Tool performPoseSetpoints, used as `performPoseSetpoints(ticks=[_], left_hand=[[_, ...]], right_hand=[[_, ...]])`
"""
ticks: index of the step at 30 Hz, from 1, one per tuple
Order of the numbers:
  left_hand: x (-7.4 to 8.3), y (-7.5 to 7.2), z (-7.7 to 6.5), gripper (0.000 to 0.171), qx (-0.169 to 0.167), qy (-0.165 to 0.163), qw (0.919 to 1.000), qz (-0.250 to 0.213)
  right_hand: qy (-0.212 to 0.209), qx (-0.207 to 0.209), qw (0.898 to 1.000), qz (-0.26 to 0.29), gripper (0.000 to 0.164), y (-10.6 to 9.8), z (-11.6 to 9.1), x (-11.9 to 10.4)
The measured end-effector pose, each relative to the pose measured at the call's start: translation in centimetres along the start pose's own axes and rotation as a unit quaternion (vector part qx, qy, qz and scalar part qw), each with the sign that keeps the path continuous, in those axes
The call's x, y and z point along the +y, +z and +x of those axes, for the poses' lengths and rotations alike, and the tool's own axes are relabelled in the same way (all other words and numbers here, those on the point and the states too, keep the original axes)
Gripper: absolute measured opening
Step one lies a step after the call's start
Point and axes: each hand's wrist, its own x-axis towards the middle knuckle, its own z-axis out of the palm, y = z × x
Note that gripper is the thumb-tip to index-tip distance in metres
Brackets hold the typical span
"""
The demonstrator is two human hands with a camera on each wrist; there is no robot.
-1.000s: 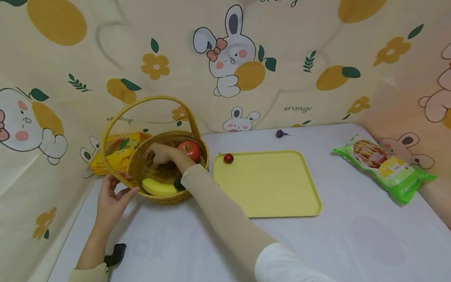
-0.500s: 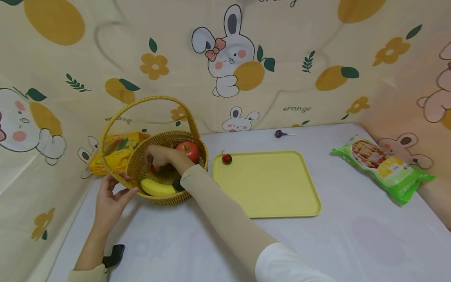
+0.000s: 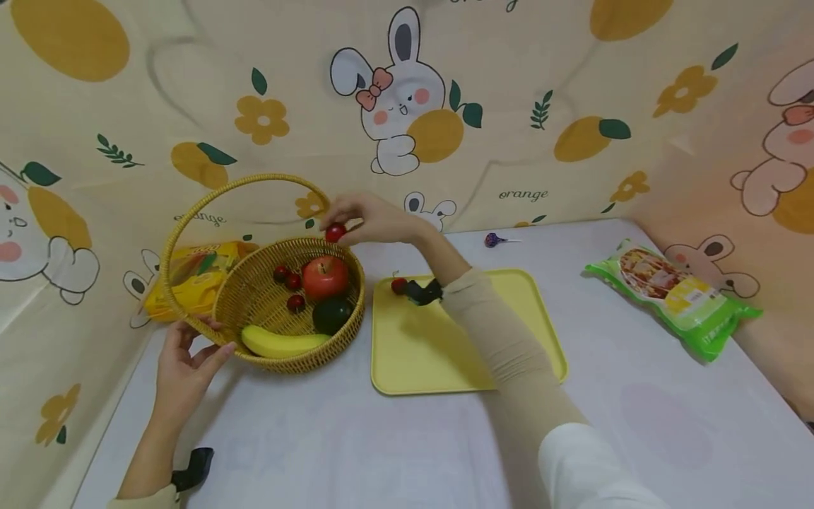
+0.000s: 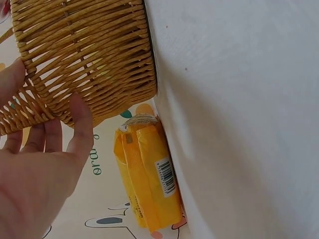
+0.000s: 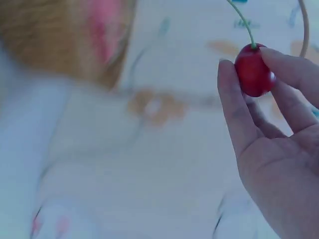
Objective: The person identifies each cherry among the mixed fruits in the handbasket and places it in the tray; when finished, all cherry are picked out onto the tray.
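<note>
My right hand (image 3: 384,220) pinches a red cherry (image 3: 335,232) between thumb and fingers, above the back right rim of the wicker basket (image 3: 232,297). Its green stem points up in the right wrist view, where the cherry (image 5: 254,70) shows close. Inside the basket lie a banana (image 3: 282,343), a dark avocado (image 3: 332,315), a red apple (image 3: 326,278) and three cherries (image 3: 295,303). With thumb and fingers, my left hand (image 3: 186,364) grips the basket's left side at the foot of the tall handle (image 3: 184,233). The left wrist view shows that hand (image 4: 42,169) against the woven wall.
Right of the basket lies a yellow tray (image 3: 413,385) with one cherry (image 3: 398,285) near its back left corner, under my right forearm. A lollipop (image 3: 492,240) lies behind it. A green snack bag (image 3: 674,293) is at the right, a yellow packet (image 3: 197,276) behind the basket.
My right hand has come up out of the basket and moved right, now with a cherry in its fingers. My left hand keeps its grip on the basket. The view has shifted slightly right.
</note>
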Motion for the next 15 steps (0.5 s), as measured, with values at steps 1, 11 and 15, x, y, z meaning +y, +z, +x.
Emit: performPoseSetpoints(ticks=[1, 11, 15], left_hand=[[-0.1, 0.1, 0.0, 0.061, -0.002, 0.002, 1.0000, 0.005], [-0.4, -0.2, 0.1, 0.063, -0.007, 0.013, 0.9999, -0.004], [-0.2, -0.1, 0.1, 0.062, -0.005, 0.010, 0.9997, -0.021]], right_hand=[[0.014, 0.003, 1.000, -0.002, 0.028, -0.9, -1.4, 0.7], [0.145, -0.029, 0.987, -0.058, 0.031, -3.6, -10.9, 8.1], [0.158, -0.027, 0.984, -0.081, 0.032, -3.3, -12.1, 9.6]])
